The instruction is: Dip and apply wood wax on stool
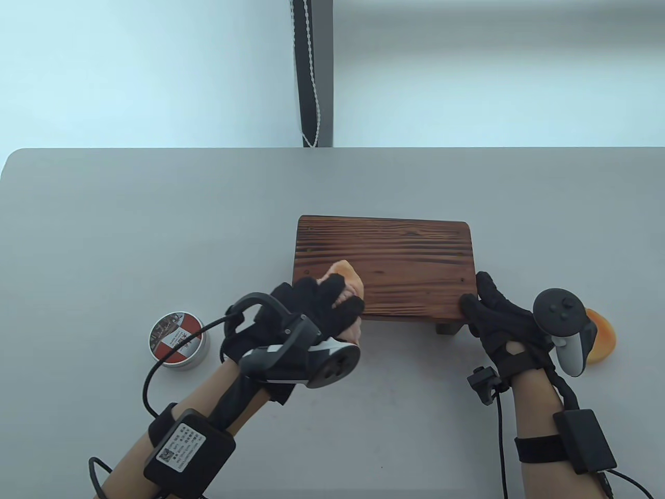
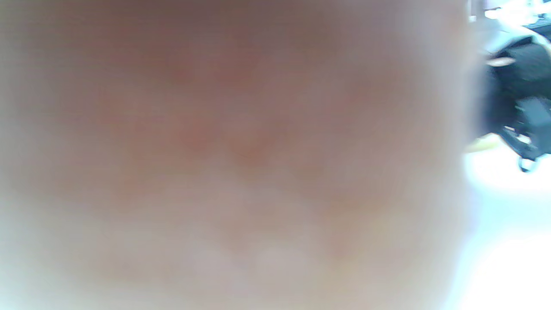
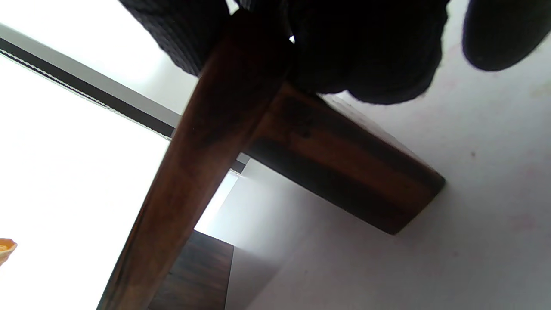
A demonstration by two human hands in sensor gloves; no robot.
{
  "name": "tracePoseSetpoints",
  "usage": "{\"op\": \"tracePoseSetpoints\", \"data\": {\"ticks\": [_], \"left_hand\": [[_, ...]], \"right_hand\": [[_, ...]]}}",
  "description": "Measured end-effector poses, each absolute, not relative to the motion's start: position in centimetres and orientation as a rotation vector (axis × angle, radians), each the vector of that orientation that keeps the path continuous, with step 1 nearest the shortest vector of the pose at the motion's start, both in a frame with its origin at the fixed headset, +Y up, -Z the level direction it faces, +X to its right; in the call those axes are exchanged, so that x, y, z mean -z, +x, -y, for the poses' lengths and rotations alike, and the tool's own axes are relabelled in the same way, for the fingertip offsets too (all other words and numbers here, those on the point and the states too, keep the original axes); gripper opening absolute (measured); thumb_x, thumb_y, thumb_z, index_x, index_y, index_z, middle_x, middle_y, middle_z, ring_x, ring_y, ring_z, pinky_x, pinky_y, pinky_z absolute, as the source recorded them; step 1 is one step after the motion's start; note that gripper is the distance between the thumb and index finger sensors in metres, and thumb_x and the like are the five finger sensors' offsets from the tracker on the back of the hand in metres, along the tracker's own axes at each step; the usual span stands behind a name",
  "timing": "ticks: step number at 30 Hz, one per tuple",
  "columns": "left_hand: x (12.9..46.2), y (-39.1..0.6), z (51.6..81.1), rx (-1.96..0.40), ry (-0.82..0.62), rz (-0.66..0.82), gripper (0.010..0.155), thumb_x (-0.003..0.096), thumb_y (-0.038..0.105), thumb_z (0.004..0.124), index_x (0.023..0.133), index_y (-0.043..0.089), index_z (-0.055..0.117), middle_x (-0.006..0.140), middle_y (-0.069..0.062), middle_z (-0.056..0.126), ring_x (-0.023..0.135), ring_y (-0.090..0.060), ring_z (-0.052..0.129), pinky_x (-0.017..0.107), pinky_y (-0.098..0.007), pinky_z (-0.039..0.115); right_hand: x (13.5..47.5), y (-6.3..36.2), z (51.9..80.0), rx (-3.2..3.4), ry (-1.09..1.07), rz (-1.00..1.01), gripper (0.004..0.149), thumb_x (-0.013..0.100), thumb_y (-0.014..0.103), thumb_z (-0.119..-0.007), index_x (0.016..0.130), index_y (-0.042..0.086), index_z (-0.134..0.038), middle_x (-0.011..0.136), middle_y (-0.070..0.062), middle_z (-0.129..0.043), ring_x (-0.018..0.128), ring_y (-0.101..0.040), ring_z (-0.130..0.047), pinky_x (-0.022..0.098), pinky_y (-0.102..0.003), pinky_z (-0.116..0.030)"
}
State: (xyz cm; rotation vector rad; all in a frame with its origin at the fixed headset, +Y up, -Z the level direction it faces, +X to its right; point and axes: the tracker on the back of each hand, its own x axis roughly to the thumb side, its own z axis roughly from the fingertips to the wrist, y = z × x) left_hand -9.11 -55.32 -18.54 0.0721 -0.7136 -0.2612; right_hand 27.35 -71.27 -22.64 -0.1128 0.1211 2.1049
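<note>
A small dark wooden stool (image 1: 384, 270) stands on the grey table (image 1: 156, 234). My left hand (image 1: 324, 306) holds a peach-coloured cloth (image 1: 347, 276) and presses it on the stool top near its front left corner. The cloth fills the left wrist view (image 2: 232, 155) as a blur. My right hand (image 1: 491, 312) grips the stool's front right corner, thumb on the front edge. In the right wrist view my fingers (image 3: 370, 51) wrap the seat edge (image 3: 206, 142) above a leg (image 3: 344, 172). A round wax tin (image 1: 177, 340) with a red and white label stands left of my left hand.
An orange disc-shaped thing (image 1: 602, 335) lies on the table behind my right hand's tracker; its edge shows in the right wrist view (image 3: 6, 249). A dark post with a bead cord (image 1: 311, 73) stands beyond the table's far edge.
</note>
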Motion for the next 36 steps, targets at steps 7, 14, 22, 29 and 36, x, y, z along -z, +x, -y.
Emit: {"op": "tracePoseSetpoints", "data": {"ticks": [7,14,22,29,36], "left_hand": [[23.1,-15.8,55.5,0.111,0.051,0.475,0.062,0.0549,0.043,0.08,0.111,0.022,0.065,0.116,-0.028,0.066,0.089,-0.053,0.087,0.054,-0.066,0.085],[28.5,-18.4,61.3,-0.007,-0.144,0.301,0.065,0.0567,0.039,0.075,0.115,0.018,0.055,0.118,-0.034,0.055,0.093,-0.057,0.079,0.057,-0.069,0.081],[32.5,-17.6,68.5,0.06,-0.279,0.181,0.066,0.0562,0.038,0.073,0.115,0.017,0.051,0.118,-0.036,0.05,0.094,-0.059,0.074,0.059,-0.072,0.078],[34.3,-17.6,73.0,0.156,-0.413,0.146,0.067,0.0561,0.038,0.072,0.115,0.018,0.049,0.119,-0.036,0.043,0.097,-0.061,0.068,0.063,-0.077,0.071],[34.1,-18.3,72.9,0.118,-0.493,0.153,0.075,0.0572,0.044,0.068,0.118,0.019,0.032,0.121,-0.036,0.021,0.105,-0.066,0.04,0.068,-0.086,0.049]], "right_hand": [[22.2,27.7,70.9,-2.154,-0.113,-0.086,0.078,0.059,0.041,-0.076,0.112,-0.007,-0.044,0.08,-0.033,-0.092,0.062,-0.054,-0.096,0.052,-0.084,-0.066],[20.7,28.5,69.0,-2.209,-0.128,0.045,0.081,0.06,0.045,-0.074,0.112,-0.009,-0.043,0.085,-0.036,-0.089,0.067,-0.058,-0.093,0.052,-0.084,-0.065],[20.2,29.7,68.2,-2.187,-0.136,0.114,0.082,0.06,0.045,-0.075,0.112,-0.009,-0.043,0.089,-0.037,-0.086,0.07,-0.06,-0.09,0.052,-0.084,-0.065],[20.2,29.9,68.2,-2.201,-0.144,0.114,0.082,0.06,0.045,-0.075,0.112,-0.01,-0.043,0.088,-0.037,-0.086,0.069,-0.059,-0.09,0.052,-0.084,-0.065],[20.2,29.8,68.2,-2.199,-0.139,0.106,0.083,0.06,0.045,-0.075,0.112,-0.01,-0.042,0.093,-0.04,-0.082,0.075,-0.064,-0.087,0.053,-0.084,-0.064]]}}
